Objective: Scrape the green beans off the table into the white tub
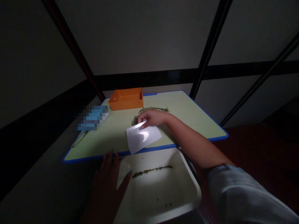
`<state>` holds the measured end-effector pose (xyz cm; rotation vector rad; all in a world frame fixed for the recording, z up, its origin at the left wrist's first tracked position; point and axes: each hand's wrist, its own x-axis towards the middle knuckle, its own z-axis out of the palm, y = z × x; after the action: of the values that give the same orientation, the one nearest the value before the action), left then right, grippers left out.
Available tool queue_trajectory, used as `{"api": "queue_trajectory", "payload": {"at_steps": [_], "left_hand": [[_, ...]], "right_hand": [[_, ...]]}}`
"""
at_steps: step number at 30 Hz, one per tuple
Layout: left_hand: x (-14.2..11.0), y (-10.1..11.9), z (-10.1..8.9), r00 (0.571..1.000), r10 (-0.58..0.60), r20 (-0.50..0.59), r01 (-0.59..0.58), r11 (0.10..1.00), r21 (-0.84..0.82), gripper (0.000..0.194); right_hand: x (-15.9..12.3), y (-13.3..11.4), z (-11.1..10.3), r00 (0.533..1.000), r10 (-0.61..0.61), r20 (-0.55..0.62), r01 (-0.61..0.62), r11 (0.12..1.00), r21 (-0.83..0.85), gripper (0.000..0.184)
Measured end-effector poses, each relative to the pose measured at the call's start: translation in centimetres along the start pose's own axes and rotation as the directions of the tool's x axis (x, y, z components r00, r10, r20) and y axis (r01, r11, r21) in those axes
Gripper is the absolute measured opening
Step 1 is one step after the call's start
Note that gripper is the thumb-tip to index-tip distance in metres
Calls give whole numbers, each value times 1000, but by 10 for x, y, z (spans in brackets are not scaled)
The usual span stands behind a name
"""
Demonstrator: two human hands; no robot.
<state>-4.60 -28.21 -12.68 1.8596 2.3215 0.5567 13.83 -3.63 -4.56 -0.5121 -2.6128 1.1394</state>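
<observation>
My right hand (151, 118) pinches the upper edge of a white, slightly glossy sheet (142, 138), which hangs tilted near the table's front edge. Just behind that hand, small greenish-brown seed-like bits (151, 109) lie scattered in an arc on the pale green tabletop (187, 121). Below the edge stands a white plastic basin (163, 186), with a line of the same bits (151, 170) along its far side and a few loose ones on its floor. At the basin's left rim is my left hand (109, 177), its fingers stretched and spread, the thumb reaching over the inside.
An orange open tray (126, 99) sits at the table's back left. On the left edge lies a blurred-out blue item (93, 118) with a white cable (78, 138). A panelled wall (149, 37) rises behind the table, which has a blue rim (207, 118).
</observation>
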Motion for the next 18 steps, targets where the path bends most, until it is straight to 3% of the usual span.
{"api": "queue_trajectory", "payload": {"at_steps": [15,18], "left_hand": [[2,-1,-7,1000,-5,16,6,999,-49,86],[0,-6,-2,1000,15,-6,-15,999,-44,80]], "right_hand": [[-9,-4,-5,995,31,100,-25,998,-60,15],[-12,-4,-10,1000,-4,16,3,999,43,16]]}}
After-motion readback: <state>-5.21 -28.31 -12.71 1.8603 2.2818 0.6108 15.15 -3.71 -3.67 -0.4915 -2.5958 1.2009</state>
